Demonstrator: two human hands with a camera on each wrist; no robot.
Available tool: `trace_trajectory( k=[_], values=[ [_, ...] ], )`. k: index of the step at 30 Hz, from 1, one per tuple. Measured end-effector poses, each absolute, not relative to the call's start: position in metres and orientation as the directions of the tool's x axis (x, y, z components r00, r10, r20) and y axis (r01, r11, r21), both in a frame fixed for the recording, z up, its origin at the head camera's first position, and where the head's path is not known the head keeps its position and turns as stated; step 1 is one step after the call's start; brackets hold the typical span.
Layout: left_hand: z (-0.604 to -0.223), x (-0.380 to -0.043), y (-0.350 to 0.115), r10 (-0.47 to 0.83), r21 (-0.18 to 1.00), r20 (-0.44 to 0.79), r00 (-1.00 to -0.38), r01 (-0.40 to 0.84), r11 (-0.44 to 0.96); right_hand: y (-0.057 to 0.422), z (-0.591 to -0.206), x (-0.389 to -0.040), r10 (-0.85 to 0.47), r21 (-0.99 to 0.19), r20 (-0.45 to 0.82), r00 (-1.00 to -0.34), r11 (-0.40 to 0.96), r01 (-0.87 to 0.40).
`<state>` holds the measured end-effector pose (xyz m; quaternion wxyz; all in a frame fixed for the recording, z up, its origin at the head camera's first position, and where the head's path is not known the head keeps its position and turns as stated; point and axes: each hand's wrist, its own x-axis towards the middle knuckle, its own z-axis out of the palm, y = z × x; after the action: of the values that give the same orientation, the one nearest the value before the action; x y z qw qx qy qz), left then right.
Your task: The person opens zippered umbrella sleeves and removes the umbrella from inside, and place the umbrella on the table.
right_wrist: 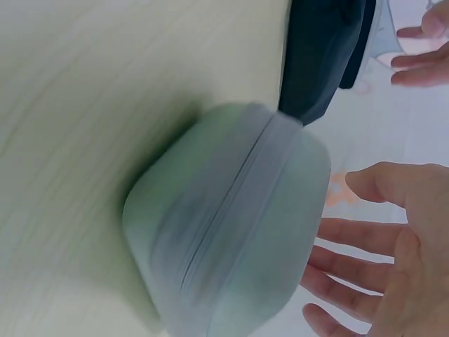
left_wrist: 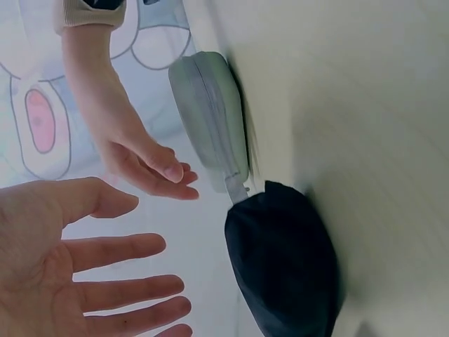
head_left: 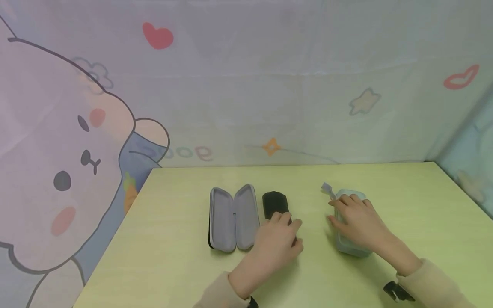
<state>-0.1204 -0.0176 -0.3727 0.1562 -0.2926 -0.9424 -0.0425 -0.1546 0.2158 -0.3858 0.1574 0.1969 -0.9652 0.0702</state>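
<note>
A black cloth pouch (head_left: 274,202) lies on the table, its near part hidden in the head view by my left hand (head_left: 278,239). In the left wrist view the left hand (left_wrist: 119,274) has spread fingers, apart from the dark pouch (left_wrist: 280,260). Further right is a pale green zippered case (head_left: 348,246), with a grey pull tab (head_left: 327,188) at its far end. Over its top is my right hand (head_left: 358,220). The right wrist view shows the right hand (right_wrist: 400,253) with loosely extended fingers by the green case (right_wrist: 259,232); contact is unclear.
An open hard glasses case (head_left: 245,218) with grey lining stands left of the pouch; nothing shows inside it. The light yellow-green table (head_left: 173,265) ends at a printed curtain (head_left: 239,107) behind. Dark wrist straps (head_left: 398,291) show near the sleeves.
</note>
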Motion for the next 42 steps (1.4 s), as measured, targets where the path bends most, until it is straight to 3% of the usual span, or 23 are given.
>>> trace_trajectory(
  k=[15, 42],
  values=[
    [-0.369, -0.12, 0.005, 0.575, 0.027, 0.19, -0.796, 0.59, 0.807, 0.243, -0.38, -0.168, -0.363, -0.089, 0.338, -0.868, 0.906, -0.413],
    [-0.375, -0.139, 0.039, 0.614, 0.115, 0.151, -0.775, 0.63, 0.768, 0.264, -0.383, -0.202, -0.403, -0.196, 0.263, -0.877, 0.867, -0.458]
  ],
)
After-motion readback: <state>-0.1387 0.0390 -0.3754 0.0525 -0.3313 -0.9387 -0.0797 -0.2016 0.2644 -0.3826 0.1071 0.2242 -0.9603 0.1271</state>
